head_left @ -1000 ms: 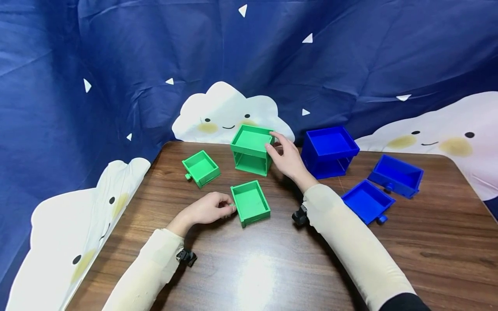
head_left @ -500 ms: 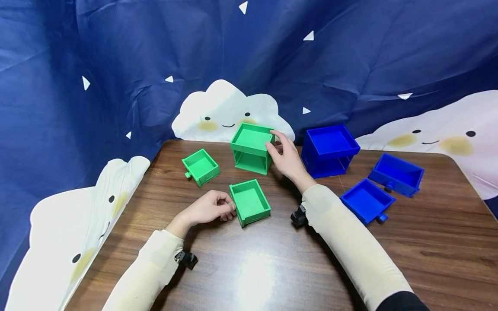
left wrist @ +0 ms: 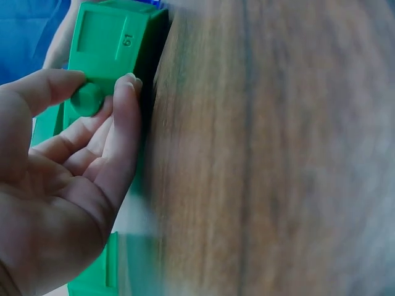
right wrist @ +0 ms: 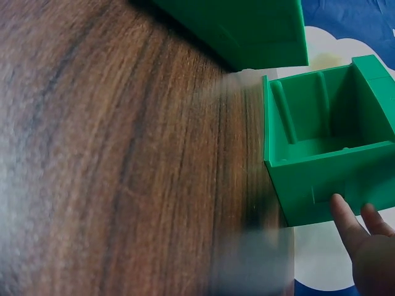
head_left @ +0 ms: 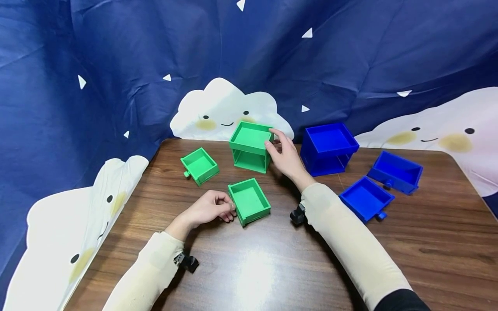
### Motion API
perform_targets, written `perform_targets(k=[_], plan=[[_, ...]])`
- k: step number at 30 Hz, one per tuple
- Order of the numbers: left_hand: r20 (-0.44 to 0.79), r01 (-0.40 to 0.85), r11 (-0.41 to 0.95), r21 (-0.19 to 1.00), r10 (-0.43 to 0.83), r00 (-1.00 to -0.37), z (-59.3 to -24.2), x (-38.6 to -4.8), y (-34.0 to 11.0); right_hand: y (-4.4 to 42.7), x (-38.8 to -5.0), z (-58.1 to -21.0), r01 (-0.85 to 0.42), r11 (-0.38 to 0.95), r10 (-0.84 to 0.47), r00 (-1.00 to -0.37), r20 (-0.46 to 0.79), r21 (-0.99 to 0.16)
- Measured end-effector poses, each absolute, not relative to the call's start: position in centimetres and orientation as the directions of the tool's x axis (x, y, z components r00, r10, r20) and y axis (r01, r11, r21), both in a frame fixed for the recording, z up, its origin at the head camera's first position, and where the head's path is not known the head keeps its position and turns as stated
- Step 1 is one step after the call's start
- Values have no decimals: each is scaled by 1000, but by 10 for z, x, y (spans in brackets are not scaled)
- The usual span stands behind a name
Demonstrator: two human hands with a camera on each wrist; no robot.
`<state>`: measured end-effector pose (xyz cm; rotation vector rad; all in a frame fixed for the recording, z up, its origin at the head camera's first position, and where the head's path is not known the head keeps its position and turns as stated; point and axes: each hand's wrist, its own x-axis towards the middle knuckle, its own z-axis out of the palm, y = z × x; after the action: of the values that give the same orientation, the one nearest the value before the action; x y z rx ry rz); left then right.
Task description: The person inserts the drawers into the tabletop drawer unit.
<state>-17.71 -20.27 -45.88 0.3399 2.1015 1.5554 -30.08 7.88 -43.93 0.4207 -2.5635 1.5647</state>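
My left hand point(head_left: 208, 208) pinches the round knob point(left wrist: 87, 100) of a shallow green drawer point(head_left: 250, 200), thumb on one side and fingers on the other. The drawer lies on the table, in front of a green cabinet point(head_left: 250, 158) with an open front and a tray-like top. Against the cabinet's right side and top front corner rest the extended fingers and thumb of my right hand point(head_left: 287, 158). In the right wrist view two fingertips touch the side panel point(right wrist: 296, 191). A second green drawer point(head_left: 200, 166), its knob towards the left, sits left of the cabinet.
A blue cabinet point(head_left: 330, 149) with an open front stands right of the green one. Two blue drawers, one nearer point(head_left: 367, 198) and one farther point(head_left: 396, 171), lie beside it. Behind the wooden table point(head_left: 218, 268) hangs a blue cloth point(head_left: 155, 47) with clouds.
Both hands stay almost where they were. The head view has tilted slightly, and the held green drawer has shifted a touch towards me.
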Motion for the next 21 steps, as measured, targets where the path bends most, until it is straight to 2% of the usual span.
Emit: perform_targets(k=[8,21], plan=[[-236,-123,262,957,460,-856,-459,-173,-201,79,-300,-438,-282,437,-181,-958,224,-854],[-235,-170,214,962,330,-914,-462,-171,-193,79,-301,-440,-280,434,-173,-959,226,-856]])
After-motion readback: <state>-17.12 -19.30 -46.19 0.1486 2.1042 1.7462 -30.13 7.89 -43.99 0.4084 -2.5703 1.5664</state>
